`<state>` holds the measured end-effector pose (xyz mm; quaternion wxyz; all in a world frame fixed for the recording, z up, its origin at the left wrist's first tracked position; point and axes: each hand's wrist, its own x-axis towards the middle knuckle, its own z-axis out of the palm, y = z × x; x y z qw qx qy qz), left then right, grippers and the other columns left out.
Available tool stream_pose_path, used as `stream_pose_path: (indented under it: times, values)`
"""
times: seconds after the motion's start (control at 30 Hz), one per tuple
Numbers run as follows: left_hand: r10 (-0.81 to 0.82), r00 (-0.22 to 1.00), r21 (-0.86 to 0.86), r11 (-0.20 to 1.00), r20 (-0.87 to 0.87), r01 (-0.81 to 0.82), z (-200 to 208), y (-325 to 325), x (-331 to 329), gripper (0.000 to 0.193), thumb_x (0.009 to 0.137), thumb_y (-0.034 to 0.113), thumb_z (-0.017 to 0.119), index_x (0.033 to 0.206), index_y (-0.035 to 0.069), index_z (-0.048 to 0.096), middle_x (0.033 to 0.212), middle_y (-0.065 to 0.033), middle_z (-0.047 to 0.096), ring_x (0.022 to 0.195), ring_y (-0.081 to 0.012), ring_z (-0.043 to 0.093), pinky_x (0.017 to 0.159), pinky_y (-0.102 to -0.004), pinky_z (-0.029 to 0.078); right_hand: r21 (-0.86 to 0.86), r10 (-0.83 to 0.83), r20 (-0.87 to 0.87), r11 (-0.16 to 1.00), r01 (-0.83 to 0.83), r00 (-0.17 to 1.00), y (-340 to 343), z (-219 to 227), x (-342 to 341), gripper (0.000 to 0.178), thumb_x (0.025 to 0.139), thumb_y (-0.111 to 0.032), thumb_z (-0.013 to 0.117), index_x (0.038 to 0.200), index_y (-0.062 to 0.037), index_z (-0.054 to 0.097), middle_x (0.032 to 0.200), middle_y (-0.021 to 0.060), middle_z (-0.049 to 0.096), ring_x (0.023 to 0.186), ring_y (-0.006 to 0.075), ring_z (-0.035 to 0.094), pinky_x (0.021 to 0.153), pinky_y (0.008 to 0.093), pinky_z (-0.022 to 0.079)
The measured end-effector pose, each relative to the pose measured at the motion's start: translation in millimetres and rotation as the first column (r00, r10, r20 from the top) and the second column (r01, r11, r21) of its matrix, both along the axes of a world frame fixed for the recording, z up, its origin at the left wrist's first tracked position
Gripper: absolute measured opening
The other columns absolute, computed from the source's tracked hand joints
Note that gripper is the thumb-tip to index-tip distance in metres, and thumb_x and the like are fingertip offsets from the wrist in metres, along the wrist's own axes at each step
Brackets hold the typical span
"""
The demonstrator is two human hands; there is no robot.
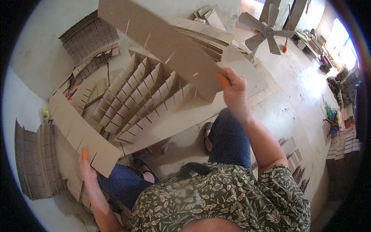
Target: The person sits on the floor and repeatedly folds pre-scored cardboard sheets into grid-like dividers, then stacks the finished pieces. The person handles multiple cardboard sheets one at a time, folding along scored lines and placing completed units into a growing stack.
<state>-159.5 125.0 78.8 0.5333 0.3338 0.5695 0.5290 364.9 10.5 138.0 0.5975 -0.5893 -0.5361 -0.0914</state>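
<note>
My right hand (pixel 235 92), with an orange cover on a finger, is closed on the near end of a long slotted cardboard strip (pixel 162 46). The strip slants up to the far left, above the worktop. At the left, my left hand (pixel 88 170), also with an orange-covered finger, grips the near end of a second slotted cardboard strip (pixel 85 133). Between the two lies a cardboard divider (pixel 143 96), several notched strips standing on edge in rows. The raised strip hides part of its far side.
Beneath the divider is a pale worktop (pixel 247 75). A stack of cardboard strips (pixel 210 40) stands at its far side. Bundles of slotted cardboard lean on the left, one far (pixel 89 36), one near (pixel 38 158). A fan (pixel 268 31) stands at the far right.
</note>
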Motion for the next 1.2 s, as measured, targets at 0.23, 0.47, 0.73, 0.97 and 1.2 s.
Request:
stream_pose_path:
  times: [0.23,0.47,0.73,0.97,1.2]
  values:
    - [0.216,0.645,0.179,0.976,-0.733,-0.124,-28,-5,-7,0.058,0.094,0.029,0.057,0.139,-0.001,0.036,0.140,-0.0215,0.037,0.124,-0.0318,0.042,0.102,-0.0411,0.038,-0.144,0.056,0.011,0.988,-0.054,0.998,8,-14,0,0.015,0.083,0.002,0.059,0.097,-0.0008,0.062,0.075,0.0221,0.061,0.065,0.0313,0.061,0.059,0.0330,0.048]
    - [0.268,0.461,0.514,0.636,-0.846,0.575,17,-34,105,0.038,0.087,0.013,0.064,0.121,0.000,0.055,0.117,-0.0150,0.056,0.110,-0.0306,0.051,0.098,-0.0396,0.039,-0.261,0.058,0.036,0.964,-0.047,0.998,10,-3,7,0.016,0.081,0.003,0.059,0.096,-0.0010,0.062,0.077,0.0248,0.060,0.069,0.0390,0.061,0.060,0.0352,0.049]
    - [0.186,0.318,0.368,0.415,-0.930,0.832,28,-49,187,0.029,0.072,0.005,0.071,0.099,0.001,0.063,0.094,-0.0121,0.061,0.088,-0.0302,0.055,0.080,-0.0399,0.041,-0.135,0.118,0.120,0.986,-0.101,0.986,18,-6,16,0.019,0.080,0.001,0.060,0.099,-0.0020,0.063,0.079,0.0234,0.060,0.070,0.0404,0.061,0.060,0.0387,0.049]
    - [-0.056,0.415,0.382,0.295,-0.908,0.876,30,-80,218,0.016,0.074,0.001,0.068,0.089,0.002,0.064,0.086,-0.0114,0.062,0.080,-0.0316,0.056,0.080,-0.0415,0.041,-0.302,0.080,0.089,0.952,-0.050,0.993,-5,4,32,0.018,0.082,-0.002,0.059,0.099,-0.0036,0.064,0.079,0.0235,0.061,0.069,0.0375,0.063,0.062,0.0382,0.050]
    - [-0.213,0.444,0.363,0.331,-0.870,0.871,30,-82,215,0.017,0.076,0.001,0.070,0.091,-0.001,0.063,0.085,-0.0131,0.063,0.080,-0.0294,0.059,0.072,-0.0362,0.048,-0.201,0.092,0.119,0.977,-0.066,0.989,-7,-8,46,0.023,0.082,-0.001,0.059,0.103,-0.0051,0.063,0.082,0.0235,0.061,0.072,0.0391,0.062,0.062,0.0387,0.050]
